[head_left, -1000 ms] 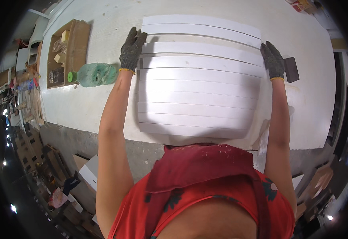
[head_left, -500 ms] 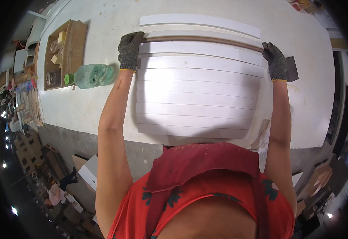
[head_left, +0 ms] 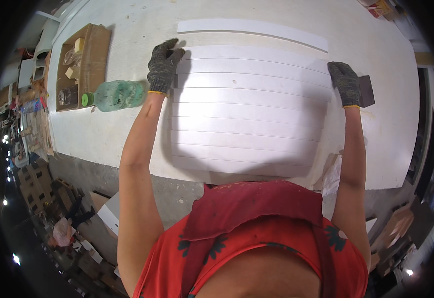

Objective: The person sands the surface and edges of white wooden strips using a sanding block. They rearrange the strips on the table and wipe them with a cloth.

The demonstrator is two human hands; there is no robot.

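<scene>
Several long white slats (head_left: 249,107) lie side by side on the white worktable (head_left: 127,134). One more white slat (head_left: 251,30) lies apart at the far side. My gloved left hand (head_left: 163,64) grips the left ends of the far slats in the group. My gloved right hand (head_left: 345,82) holds their right ends. Both gloves are dark grey knit with yellow cuffs.
A green plastic bottle (head_left: 115,95) lies on its side left of my left hand. A cardboard box (head_left: 80,62) with small items stands beyond it. A dark flat block (head_left: 367,92) sits by my right hand. Clutter fills the floor at the left.
The far slat pair has been set down among the group; one slat is left apart at the far side. Both hands have shifted slightly toward me.
</scene>
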